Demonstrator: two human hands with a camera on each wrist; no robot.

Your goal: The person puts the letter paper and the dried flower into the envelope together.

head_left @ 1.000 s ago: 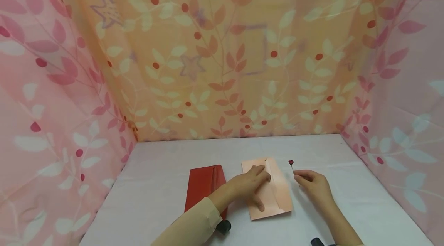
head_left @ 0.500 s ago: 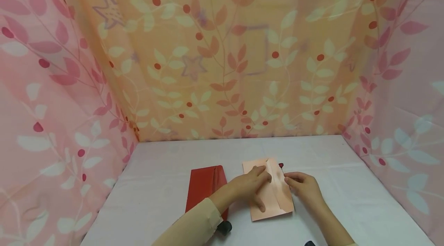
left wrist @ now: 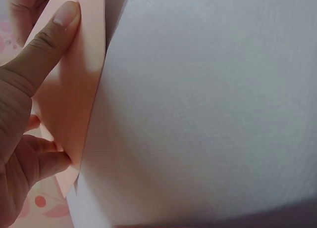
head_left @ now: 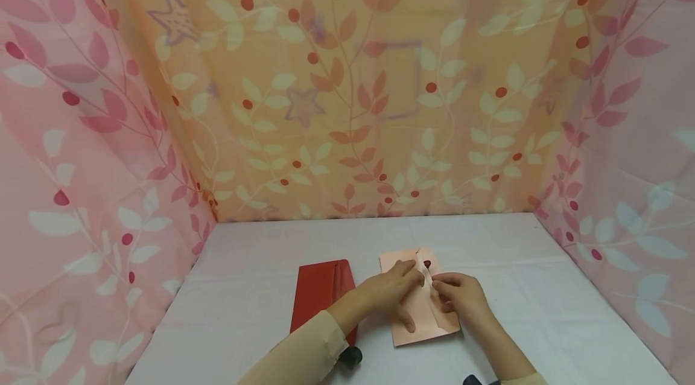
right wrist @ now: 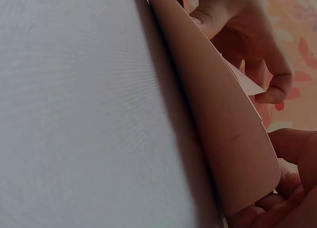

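Note:
A peach envelope (head_left: 415, 309) lies on the white-covered table, its flap unfolded to the right. My left hand (head_left: 393, 291) holds its left part, thumb pressing near the front edge and the curled index finger at the opening. In the right wrist view, that fingertip touches a raised paper corner (right wrist: 247, 82). My right hand (head_left: 461, 297) pinches a thin stick with a small dark red heart-shaped head (head_left: 427, 264) above the opening. The stick's lower part is hidden by the fingers. The left wrist view shows the left thumb (left wrist: 54, 30) on the envelope.
A red envelope (head_left: 315, 288) lies to the left, partly under the left forearm. A black round-ended object (head_left: 351, 356) is by the left sleeve, another dark one (head_left: 472, 380) by the right wrist. Patterned curtains (head_left: 347, 101) stand around the table.
My right hand has moved left with the heart-headed stick, from beside the peach envelope to over its opening. The left hand has stayed in place.

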